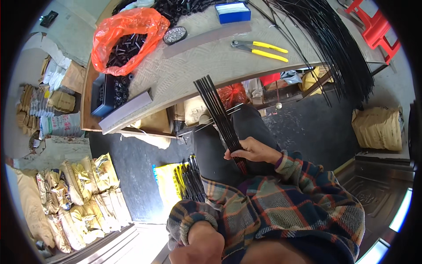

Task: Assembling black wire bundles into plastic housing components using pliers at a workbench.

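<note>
My right hand [255, 151] is closed round the lower part of a flat bundle of thin black rods [215, 108]. The bundle slants up over my lap, its far end close to the table edge. A thin metal rod [235, 108] crosses behind it above my knees. At the lower edge, near my body, is my left hand [198, 246]; its fingers are hidden, so its grip does not show. More black rods [192, 178] lie on a yellow bag [167, 185] on the floor, left of my legs.
On the table [176, 72] are yellow-handled pincers [259, 49], a blue box [233, 13], a round dish of small metal bits [175, 35] and an orange bag [103, 48] of black tubes. Long black rods [334, 44] overhang its right side. Wrapped bundles [83, 176] lie lower left.
</note>
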A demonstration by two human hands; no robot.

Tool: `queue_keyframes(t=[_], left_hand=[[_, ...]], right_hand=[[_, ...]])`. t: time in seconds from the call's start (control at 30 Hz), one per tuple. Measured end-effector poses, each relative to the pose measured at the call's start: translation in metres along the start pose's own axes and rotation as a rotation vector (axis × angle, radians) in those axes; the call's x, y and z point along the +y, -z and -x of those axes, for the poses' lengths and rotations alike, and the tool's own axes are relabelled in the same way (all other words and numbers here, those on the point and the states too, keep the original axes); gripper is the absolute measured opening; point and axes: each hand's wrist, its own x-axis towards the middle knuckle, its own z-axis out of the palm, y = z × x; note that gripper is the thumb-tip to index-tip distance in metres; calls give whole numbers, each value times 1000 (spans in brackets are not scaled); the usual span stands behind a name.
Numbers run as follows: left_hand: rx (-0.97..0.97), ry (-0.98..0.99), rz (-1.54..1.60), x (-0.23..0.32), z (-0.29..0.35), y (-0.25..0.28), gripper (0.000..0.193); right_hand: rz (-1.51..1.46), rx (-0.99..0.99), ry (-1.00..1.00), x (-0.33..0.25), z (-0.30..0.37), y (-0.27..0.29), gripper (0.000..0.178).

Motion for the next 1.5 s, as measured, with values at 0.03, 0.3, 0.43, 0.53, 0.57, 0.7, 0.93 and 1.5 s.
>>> queue_keyframes(t=[0.03,0.3,0.43,0.53,0.57,0.7,0.93,1.5], left_hand=[[-77,-68,-116,29,14,44,6],[-552,1554,-652,-33,85,120,45],[-418,1612,-469,-48,98,94,47],[-279,1631,-294,-49,110,87,43],[-273,1622,-314,-49,112,80,52],[-232,1755,-230,-51,115,65,97],[-8,1874,-432,-69,123,89,28],[232,1856,-461,-100,116,136,24]], right_hand=[[-27,-19,3,0,-4,-4,17],[32,-32,-53,-2,1,1,21],[106,-129,-71,-17,-6,1,27],[263,-308,-15,-48,-12,36,35],[74,-239,84,-61,-17,52,38],[384,-85,444,-131,-61,79,30],[536,-566,514,-174,-150,97,28],[1477,507,-16,-120,-468,279,53]])
